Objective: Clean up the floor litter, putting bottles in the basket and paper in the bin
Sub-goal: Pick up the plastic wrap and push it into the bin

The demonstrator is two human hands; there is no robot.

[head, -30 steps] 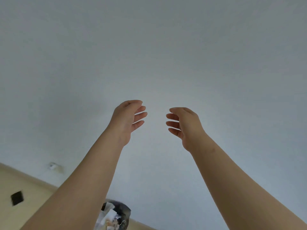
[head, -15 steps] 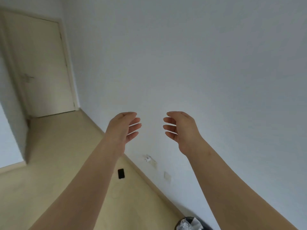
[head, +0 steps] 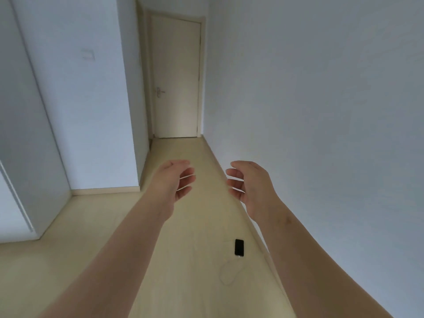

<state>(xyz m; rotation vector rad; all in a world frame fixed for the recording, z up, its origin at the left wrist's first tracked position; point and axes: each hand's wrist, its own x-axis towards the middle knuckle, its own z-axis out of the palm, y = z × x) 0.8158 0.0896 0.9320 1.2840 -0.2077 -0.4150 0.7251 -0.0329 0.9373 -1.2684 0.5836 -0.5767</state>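
My left hand (head: 174, 180) and my right hand (head: 250, 184) are held out in front of me at chest height, palms facing each other, a short gap between them. The fingers of both are relaxed and slightly bent, and neither holds anything. No bottle, paper, basket or bin shows in this view. Below the hands runs a pale wooden floor (head: 188, 260).
A black phone (head: 239, 247) lies on the floor near the right wall, with a thin white cable (head: 229, 271) looping from it. A shut cream door (head: 175, 76) ends the corridor ahead. White walls stand on both sides; a wall corner (head: 137, 175) juts out at left.
The view has swung left from the right wall to the corridor and door. The black bin with paper has dropped out of view. Both hands stay empty in the same pose.
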